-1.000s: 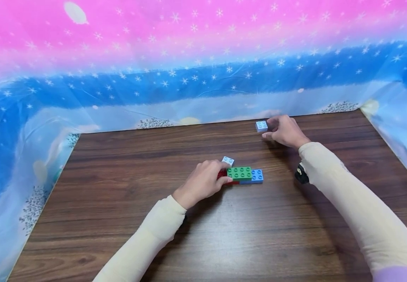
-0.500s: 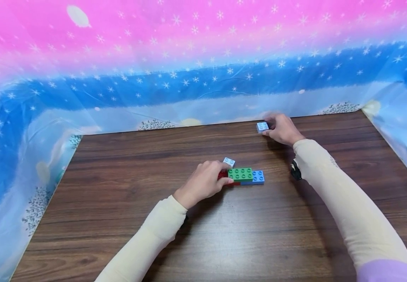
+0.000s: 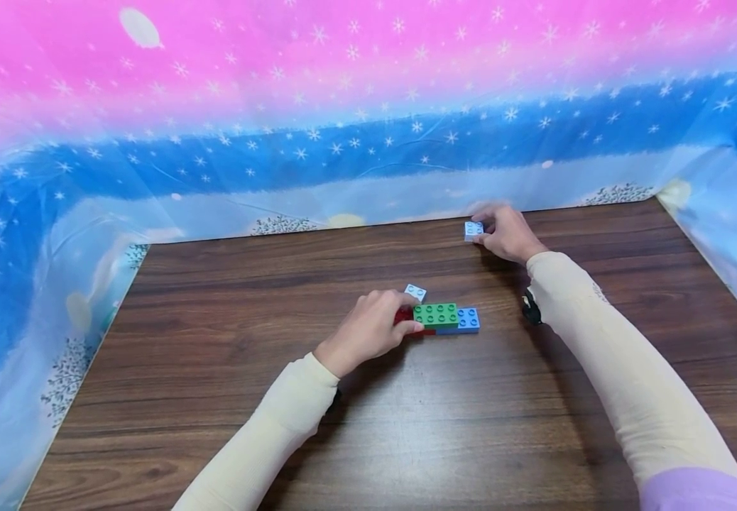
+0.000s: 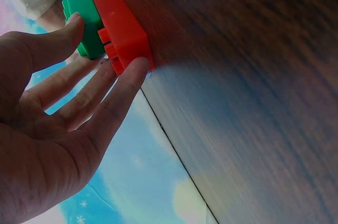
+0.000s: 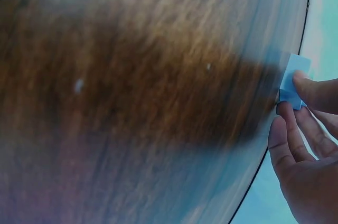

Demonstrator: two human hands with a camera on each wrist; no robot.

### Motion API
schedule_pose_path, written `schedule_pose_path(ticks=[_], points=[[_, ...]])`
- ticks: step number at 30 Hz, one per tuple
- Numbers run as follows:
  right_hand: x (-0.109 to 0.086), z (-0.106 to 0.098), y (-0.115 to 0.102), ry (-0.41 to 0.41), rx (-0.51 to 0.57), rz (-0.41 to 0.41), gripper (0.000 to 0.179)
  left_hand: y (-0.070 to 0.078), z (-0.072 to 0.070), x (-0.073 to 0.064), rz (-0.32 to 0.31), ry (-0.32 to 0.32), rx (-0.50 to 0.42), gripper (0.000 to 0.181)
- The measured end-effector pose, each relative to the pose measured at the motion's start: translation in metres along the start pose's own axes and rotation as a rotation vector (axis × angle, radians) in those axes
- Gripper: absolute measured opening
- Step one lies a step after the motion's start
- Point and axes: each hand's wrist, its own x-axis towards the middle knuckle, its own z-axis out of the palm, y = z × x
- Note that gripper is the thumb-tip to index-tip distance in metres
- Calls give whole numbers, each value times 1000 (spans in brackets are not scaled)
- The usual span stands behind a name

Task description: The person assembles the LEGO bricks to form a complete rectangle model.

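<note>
Near the middle of the table my left hand (image 3: 371, 326) holds a joined set of toy building bricks. A green brick (image 3: 435, 314) sits on top, bridging a red brick (image 4: 124, 20) and a blue brick (image 3: 469, 321) below. In the left wrist view the thumb lies on the green brick's side and a fingertip touches the red brick's end. At the far edge my right hand (image 3: 508, 233) pinches a small light blue brick (image 3: 473, 232), its thumb against one face in the right wrist view. Just behind the joined bricks lies another pale blue brick (image 3: 415, 292), partly hidden by the left hand.
The brown wooden table (image 3: 215, 319) carries all the bricks. A pink and blue snowflake-patterned cloth (image 3: 343, 142) hangs behind its far edge and along both sides. Both forearms reach in from the near side, in cream sleeves.
My right hand has moved slightly left and closed in on the small light blue brick, its fingers now around it. The left hand and the joined bricks have stayed in place.
</note>
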Motion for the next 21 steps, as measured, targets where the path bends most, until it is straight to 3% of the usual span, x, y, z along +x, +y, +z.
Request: schedule_pose_path(ticks=[12,21], points=[[-7,-7,-8,13,0,-47,39,0,0,0,-15,-2,-24,37],[-29,-14,-24,-5,-47,-115,38,2,-1,0,-31,-10,-24,37]])
